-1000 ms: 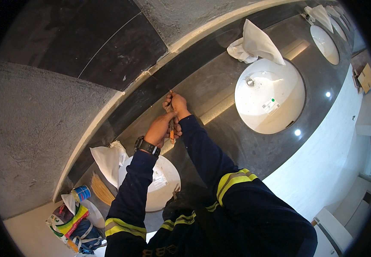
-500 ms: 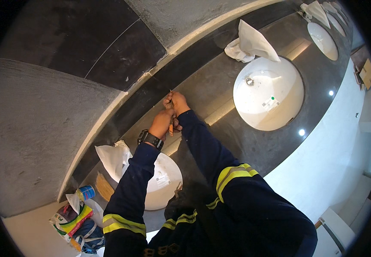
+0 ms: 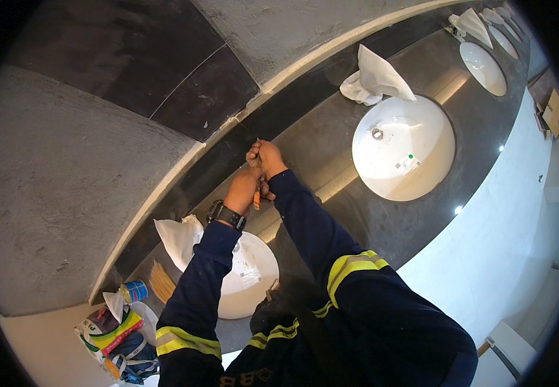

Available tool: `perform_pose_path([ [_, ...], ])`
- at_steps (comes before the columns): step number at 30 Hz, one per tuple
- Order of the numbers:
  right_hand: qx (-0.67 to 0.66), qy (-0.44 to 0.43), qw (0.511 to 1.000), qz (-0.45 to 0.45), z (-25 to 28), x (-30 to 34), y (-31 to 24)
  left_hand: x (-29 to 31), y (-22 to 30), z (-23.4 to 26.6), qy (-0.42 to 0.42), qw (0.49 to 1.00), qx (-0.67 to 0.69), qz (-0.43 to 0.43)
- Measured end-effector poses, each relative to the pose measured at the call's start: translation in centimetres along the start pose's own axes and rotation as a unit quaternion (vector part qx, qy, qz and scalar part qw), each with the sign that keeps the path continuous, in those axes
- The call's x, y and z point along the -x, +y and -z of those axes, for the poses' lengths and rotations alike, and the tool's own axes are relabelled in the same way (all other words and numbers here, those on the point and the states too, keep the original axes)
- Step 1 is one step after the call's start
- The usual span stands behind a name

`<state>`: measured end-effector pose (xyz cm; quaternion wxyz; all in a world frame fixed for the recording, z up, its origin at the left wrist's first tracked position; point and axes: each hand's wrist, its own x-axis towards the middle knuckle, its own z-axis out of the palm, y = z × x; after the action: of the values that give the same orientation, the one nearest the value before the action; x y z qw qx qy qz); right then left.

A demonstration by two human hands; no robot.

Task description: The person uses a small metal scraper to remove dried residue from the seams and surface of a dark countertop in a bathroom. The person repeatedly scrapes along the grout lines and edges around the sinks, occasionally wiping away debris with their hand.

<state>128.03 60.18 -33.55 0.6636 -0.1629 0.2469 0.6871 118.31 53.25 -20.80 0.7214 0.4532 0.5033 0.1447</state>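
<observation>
Both my hands meet over the dark countertop (image 3: 376, 219), close to its backsplash. My left hand (image 3: 243, 186), with a black watch (image 3: 226, 214) on its wrist, is closed. A narrow orange item (image 3: 257, 200) sticks out beneath its fingers; its kind is hidden by the grip. My right hand (image 3: 268, 158) is pinched just beyond the left, fingers bent together near the backsplash, and what they hold is too small to make out. A white round basin (image 3: 403, 148) lies to the right of the hands, and another basin (image 3: 250, 277) is partly behind my left sleeve.
White crumpled sheets (image 3: 383, 72) stand by the basins. At the left end are a straw-coloured brush (image 3: 161, 282), a blue tin (image 3: 135, 291) and a colourful bag (image 3: 115, 329). More basins (image 3: 483, 68) line the counter at far right. A dark tiled wall (image 3: 118, 55) rises behind.
The view has shifted slightly, so the counter and basins sit a little differently. My hands stay together at the same spot, with the orange item still showing below them.
</observation>
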Motion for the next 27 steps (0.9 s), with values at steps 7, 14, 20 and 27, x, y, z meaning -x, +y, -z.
perform_pose_path([
  [7,-0.001,-0.023,1.000,0.003,-2.4,2.6,0.2,2.5,1.4,-0.7,0.015,0.999,0.004,-0.031],
  [14,0.014,-0.058,0.998,0.012,-6.5,5.8,0.7,4.8,3.7,-1.1,0.016,0.995,-0.033,-0.094],
  [20,0.077,-0.121,0.989,0.025,-7.6,10.1,1.2,7.2,2.0,-1.6,-0.001,0.984,-0.100,-0.147],
  [27,0.278,0.013,0.943,0.186,0.8,7.8,0.4,5.4,-4.8,-1.6,-0.040,0.999,-0.013,-0.028],
])
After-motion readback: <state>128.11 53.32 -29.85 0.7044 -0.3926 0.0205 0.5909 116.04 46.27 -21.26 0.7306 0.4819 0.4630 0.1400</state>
